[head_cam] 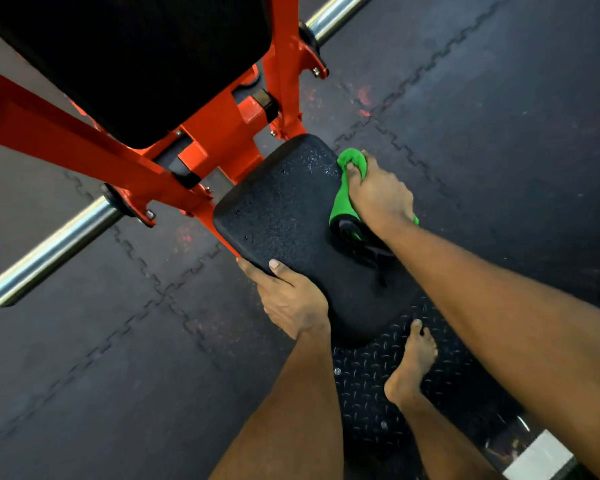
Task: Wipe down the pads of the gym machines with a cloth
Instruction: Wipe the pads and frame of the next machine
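Black textured rectangular seat pad [291, 216], mounted on an orange steel machine frame [219, 133]: left hand [291, 299] grips its near left edge, thumb on top, while right hand [378, 199] clutches a bunched bright green cloth [352, 161] pressed against the pad's far right edge.

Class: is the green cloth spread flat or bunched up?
Bunched up: the green cloth is crumpled in the right hand, which grips it against the black textured pad at its edge.

The left arm [291, 410] and right arm [499, 299] are bare down to the left hand [291, 299] and right hand [378, 199]. One foot [413, 365] is bare, toes showing.
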`<state>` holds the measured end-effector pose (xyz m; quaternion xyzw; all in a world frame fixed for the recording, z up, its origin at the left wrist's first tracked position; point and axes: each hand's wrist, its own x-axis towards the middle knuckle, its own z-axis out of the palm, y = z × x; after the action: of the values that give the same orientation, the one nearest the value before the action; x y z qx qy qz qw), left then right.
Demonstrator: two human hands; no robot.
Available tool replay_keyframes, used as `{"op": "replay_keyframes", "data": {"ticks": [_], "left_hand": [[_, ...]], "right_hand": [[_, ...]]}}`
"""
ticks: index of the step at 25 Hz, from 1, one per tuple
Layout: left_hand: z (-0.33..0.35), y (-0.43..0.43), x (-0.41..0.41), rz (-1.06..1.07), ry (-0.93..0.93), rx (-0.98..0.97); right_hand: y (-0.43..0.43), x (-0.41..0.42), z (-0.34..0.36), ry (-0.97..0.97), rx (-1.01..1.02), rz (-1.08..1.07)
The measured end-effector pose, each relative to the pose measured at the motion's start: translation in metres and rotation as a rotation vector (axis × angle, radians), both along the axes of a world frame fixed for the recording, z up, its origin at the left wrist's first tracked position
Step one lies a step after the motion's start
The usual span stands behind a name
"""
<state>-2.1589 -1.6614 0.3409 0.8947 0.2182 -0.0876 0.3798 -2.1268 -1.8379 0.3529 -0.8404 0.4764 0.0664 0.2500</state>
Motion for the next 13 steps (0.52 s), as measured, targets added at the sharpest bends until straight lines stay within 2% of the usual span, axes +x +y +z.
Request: {"op": "replay_keyframes", "data": {"ticks": [1, 4, 6, 9, 13], "left_hand": [[-0.001, 0.001, 0.0, -0.004, -0.002, 0.005], [0.0, -0.001, 0.001, -0.004, 0.009, 0.007], [-0.001, -0.001, 0.001, -0.009, 0.011, 0.005], [-0.003, -0.001, 0.001, -0.009, -0.003, 0.003], [-0.007, 0.0, 0.001, -0.007, -0.006, 0.029]], "right_hand": [[0.004, -0.008, 0.003, -0.025, -0.026, 0.053], [0.043, -0.062, 0.006, 0.018, -0.3, 0.25], [0.057, -0.082, 0.005, 0.071, -0.354, 0.288], [0.041, -0.047, -0.004, 0.037, -0.308, 0.205], [0.012, 0.021, -0.01, -0.029, -0.069, 0.088]]}}
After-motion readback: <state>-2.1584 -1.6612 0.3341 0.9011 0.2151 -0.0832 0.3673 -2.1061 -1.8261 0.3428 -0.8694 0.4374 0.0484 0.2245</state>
